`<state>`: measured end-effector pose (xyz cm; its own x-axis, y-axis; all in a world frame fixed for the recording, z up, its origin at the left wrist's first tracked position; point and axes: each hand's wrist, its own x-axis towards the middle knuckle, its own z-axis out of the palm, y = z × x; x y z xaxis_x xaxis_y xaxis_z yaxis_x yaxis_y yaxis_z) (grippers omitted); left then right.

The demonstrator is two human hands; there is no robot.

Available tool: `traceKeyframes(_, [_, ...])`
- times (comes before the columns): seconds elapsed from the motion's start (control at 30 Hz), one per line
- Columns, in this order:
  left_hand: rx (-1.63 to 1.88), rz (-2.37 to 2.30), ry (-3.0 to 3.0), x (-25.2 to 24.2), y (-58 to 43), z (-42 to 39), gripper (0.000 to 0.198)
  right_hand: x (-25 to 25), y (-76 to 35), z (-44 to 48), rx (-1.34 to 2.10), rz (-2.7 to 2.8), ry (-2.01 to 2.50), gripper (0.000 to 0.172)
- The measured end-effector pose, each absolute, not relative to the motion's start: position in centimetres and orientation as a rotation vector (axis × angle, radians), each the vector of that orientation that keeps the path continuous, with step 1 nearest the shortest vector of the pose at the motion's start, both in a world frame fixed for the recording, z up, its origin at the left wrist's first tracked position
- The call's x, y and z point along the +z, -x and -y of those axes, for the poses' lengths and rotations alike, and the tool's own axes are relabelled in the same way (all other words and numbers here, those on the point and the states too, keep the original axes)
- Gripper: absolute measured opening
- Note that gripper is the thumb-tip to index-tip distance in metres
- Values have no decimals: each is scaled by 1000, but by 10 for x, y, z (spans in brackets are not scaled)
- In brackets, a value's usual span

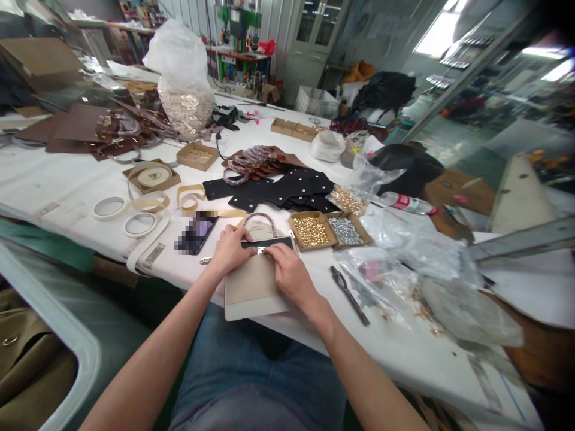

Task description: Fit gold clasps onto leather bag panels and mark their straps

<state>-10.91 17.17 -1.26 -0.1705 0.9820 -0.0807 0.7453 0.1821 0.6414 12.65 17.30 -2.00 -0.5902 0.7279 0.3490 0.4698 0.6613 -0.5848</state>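
Observation:
A beige bag panel (256, 287) with pale edging lies at the table's near edge, over my lap. A braided, wrapped handle (269, 219) arches behind its top. Across the upper part runs a black strip (278, 242), with a small silvery metal clasp (260, 251) at its middle. My left hand (232, 250) grips the panel's upper left, its thumb against the clasp. From the other side my right hand (291, 270) pinches at the clasp with thumb and forefinger; the fingertips partly hide it. Another small metal piece (205, 260) lies left of the panel.
Boxes of gold studs (311, 231) and silver studs (345, 229) stand behind my right hand. A dark hand tool (349, 296) and plastic bags (381, 287) lie to the right. On the left are a phone (197, 232) and tape rolls (140, 225); black panels (291, 188) lie behind.

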Motion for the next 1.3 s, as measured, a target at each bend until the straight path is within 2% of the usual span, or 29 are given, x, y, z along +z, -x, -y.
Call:
traceKeyframes(0.17, [626,-1999,-1617,-14,110,-172,34,-22,-122,-166,491,2328,996,42])
traceKeyframes(0.47, [558,-2000,-1618,-5,107,-173,40,-17,-116,-161,446,2378,1056,45])
traceKeyframes(0.53, [539,-2025,-1621,-2,107,-173,39,-19,-121,-160,493,2346,1028,46])
traceKeyframes(0.7, [489,-1994,-1642,8,111,-178,37,-18,-144,-157,797,2195,934,64])
traceKeyframes(0.8, [436,-1971,-1618,13,113,-183,37,-15,-152,-156,853,2165,932,59])
traceKeyframes(0.9, [384,-1992,-1622,16,110,-188,36,-16,-151,-156,824,2178,928,56])
traceKeyframes(1.1, [335,-1992,-1615,15,108,-195,38,-26,-134,-164,528,2320,995,52])
traceKeyframes(1.3, [343,-1967,-1600,12,112,-194,38,-29,-130,-166,538,2299,998,54])
